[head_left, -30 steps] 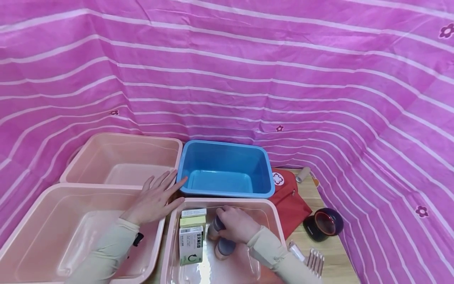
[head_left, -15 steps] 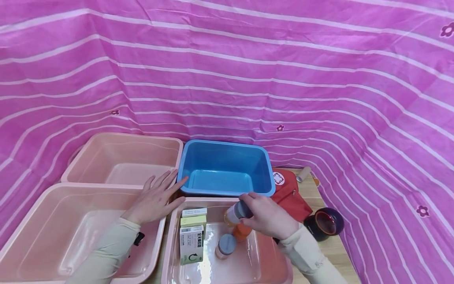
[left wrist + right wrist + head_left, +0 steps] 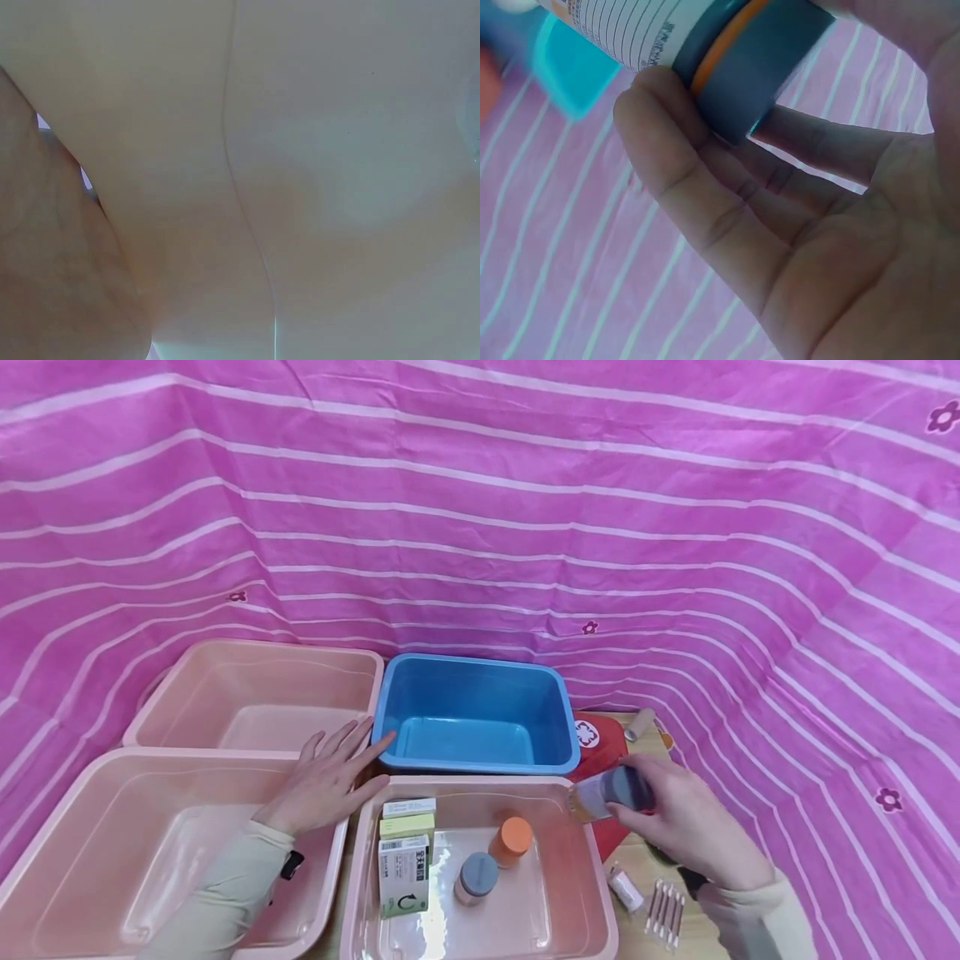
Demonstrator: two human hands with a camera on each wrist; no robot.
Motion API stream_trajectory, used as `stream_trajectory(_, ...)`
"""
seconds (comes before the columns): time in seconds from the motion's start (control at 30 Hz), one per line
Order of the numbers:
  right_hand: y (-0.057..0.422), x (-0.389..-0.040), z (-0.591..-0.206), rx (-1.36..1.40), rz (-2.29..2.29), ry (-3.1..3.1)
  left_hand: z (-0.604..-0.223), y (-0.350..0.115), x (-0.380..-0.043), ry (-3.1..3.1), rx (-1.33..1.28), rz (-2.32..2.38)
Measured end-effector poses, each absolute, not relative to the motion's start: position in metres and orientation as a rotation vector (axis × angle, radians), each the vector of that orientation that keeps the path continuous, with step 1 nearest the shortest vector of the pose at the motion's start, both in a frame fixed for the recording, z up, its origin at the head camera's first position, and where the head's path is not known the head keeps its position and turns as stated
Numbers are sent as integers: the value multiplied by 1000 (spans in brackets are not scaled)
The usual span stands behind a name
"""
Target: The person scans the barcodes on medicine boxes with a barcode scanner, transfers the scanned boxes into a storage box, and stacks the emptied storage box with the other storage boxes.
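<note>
My right hand [image 3: 686, 814] grips a bottle [image 3: 591, 798] by its dark grey cap, tilted over the right rim of the front right pink bin [image 3: 611, 914]. The right wrist view shows its white printed label [image 3: 641, 30] and an orange ring under the cap. Inside that bin stand a grey-capped bottle [image 3: 477, 878] and an orange-capped bottle [image 3: 513, 839]. Along its left wall are a white and green box [image 3: 403, 881], a yellow box [image 3: 407, 827] and a white box [image 3: 408, 808]. My left hand [image 3: 324, 785], fingers spread, lies over the meeting bin rims.
A blue bin [image 3: 480, 768] stands behind, with pink bins at back left [image 3: 255, 647] and front left [image 3: 97, 777]. Right of them on the wooden table lie a red pouch [image 3: 611, 743], a beige roll [image 3: 640, 725], a small white packet [image 3: 625, 888] and cotton swabs [image 3: 664, 914].
My right hand has lifted the grey-capped bottle from among the others and carried it rightward to the bin's rim, uncovering the orange-capped bottle. My left hand stays in place.
</note>
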State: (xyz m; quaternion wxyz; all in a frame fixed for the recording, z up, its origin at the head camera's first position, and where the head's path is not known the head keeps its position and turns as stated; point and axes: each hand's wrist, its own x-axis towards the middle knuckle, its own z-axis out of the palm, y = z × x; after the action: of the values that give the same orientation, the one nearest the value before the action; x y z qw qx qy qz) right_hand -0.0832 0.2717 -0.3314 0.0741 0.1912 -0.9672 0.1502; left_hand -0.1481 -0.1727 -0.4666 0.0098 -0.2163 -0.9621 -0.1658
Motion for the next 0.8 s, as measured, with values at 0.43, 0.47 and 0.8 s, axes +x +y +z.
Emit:
stream_trajectory(0.43, 343, -78, -363, 29, 379, -3066, -466, -174, -148, -3013, -670, -522)
stream_trajectory(0.47, 347, -78, -366, -11, 367, -3085, -466, -174, -148, -3011, -669, -521)
stream_trajectory(0.8, 376, -83, -393, -416, 296, -3154, -468, -172, -149, -3002, -671, -521)
